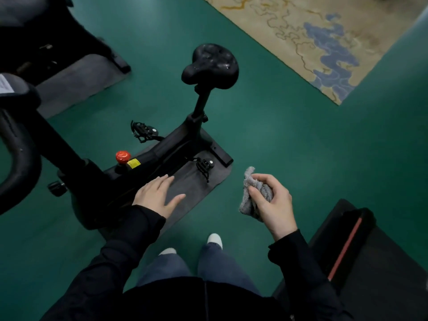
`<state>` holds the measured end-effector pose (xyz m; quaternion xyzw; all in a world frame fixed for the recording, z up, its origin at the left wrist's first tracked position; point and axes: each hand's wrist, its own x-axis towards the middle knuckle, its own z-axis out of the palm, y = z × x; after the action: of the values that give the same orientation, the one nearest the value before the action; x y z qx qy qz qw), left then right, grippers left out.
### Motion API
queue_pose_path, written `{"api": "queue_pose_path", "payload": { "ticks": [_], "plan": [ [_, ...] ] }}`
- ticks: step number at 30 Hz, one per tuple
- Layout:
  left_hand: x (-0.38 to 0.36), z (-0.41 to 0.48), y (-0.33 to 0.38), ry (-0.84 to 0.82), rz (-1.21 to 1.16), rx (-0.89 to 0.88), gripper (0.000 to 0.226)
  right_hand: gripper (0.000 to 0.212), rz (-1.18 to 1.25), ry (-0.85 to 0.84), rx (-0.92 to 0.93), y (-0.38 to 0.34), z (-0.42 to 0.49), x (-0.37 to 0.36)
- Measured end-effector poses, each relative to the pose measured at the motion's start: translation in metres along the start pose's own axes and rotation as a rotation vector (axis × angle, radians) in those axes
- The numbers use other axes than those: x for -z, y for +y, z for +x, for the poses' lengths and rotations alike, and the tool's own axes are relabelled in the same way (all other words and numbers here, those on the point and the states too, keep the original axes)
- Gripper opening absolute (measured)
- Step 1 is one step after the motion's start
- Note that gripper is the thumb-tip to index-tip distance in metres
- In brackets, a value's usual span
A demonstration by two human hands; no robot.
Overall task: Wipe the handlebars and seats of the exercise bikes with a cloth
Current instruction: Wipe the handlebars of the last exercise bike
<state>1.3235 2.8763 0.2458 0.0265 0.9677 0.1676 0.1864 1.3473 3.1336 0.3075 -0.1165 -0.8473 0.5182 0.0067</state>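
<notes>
- My right grip (273, 202), lower right of centre, pinches the bunched grey cloth (251, 181) between thumb and curled fingers. The cloth hangs in the air over the green floor (301, 147) and touches no part of any bike.
- My left grip (155, 196) is spread, fingers straight, just left of centre above the bike frame and its mat (190, 188). I cannot tell whether it touches the frame.
- The seat (209, 64) stands at upper centre, well apart from the cloth. It shows small glints on top. They may be moisture or wear, so I cannot judge whether it has been wiped.
- The handlebar (23, 163) curves along the left edge, also clear of both grips, with no sign either way of wiping.
- A second bike (58, 35) sits in the upper left, mostly cut off by the frame, and I cannot read its state.
- My judgement: no wiping is under way right now. At the least, the seat or handlebar of this bike needs the cloth brought to it, and the other bike needs checking.
</notes>
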Motion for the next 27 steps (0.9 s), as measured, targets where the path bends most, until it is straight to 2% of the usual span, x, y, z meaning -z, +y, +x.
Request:
{"api": "queue_pose_path", "payload": {
  "ticks": [6,10,16,27],
  "plan": [
    [-0.007,0.0,0.033,0.091,-0.059,0.156,0.067,0.032,-0.015,-0.144,0.071,0.006,0.05,0.03],
    [-0.011,-0.008,0.036,0.09,-0.073,0.245,0.068,0.031,0.006,-0.255,0.089,0.006,0.071,0.025],
    [-0.011,-0.02,0.018,0.104,-0.095,0.392,0.069,0.023,-0.027,-0.418,0.116,-0.007,0.095,-0.009],
    [0.003,-0.015,-0.039,0.17,-0.157,0.566,0.068,0.035,-0.029,-0.576,0.279,-0.052,0.129,-0.097]
  ]
}}
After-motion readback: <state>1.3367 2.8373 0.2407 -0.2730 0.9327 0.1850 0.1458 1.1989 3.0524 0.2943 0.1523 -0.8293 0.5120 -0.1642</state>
